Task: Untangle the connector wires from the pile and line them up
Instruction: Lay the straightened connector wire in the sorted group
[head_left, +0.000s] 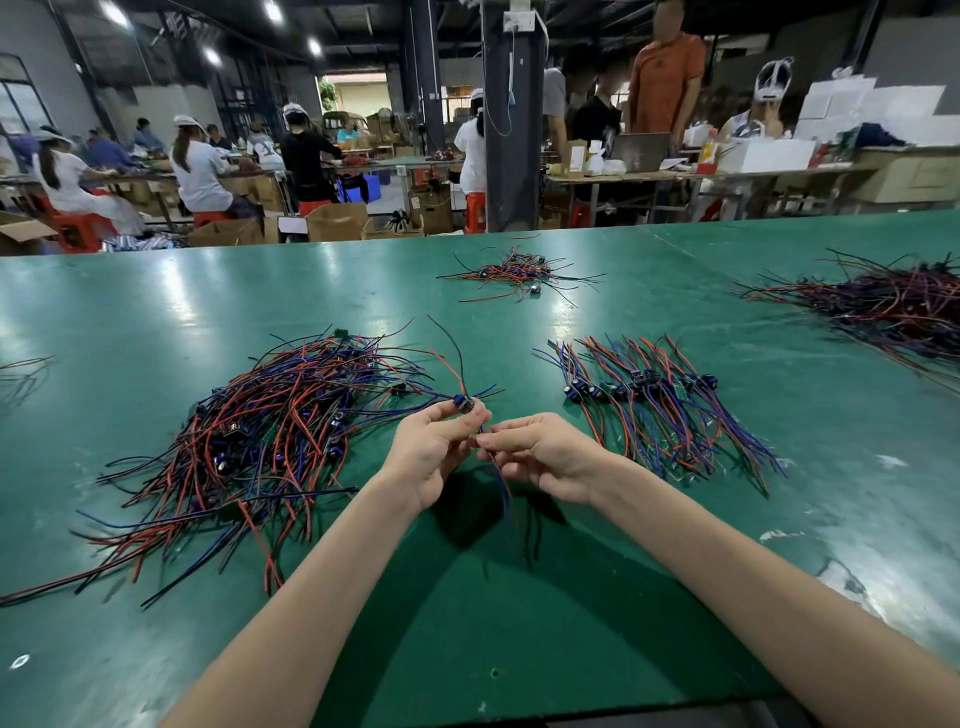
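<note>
Red, blue & black leads fan up and hang down from the one connector wire (464, 402) you hold above the table (156, 312), centre-front. Your left hand (434, 449) pinches its blue connector body betw. thumb and fingertips. Your right hand (540, 457) pinches the leads just below it, fingers curled. The hands are close together, nearly touching, with both forearms reaching in from the near edge, palms turned toward each other.

Room: the bare green strip betw. your arms runs to the near edge. The tangled pile (270, 441) sits just left of your left hand, its loose ends trailing toward the near-left edge. The lined-up row (654, 405) lies just right of your right hand, connectors roughly level across its middle and leads running fore & aft. There is open surface betw. row and pile, where your hands are.

Count: 1 unit in hand and 4 groups on the table: the pile, the row, a small heap (519, 273) further back at centre, and a big heap (893, 306) far right, running off frame. A few stray wires (21, 369) show at the left edge. Wires per group are too dense to count.
</note>
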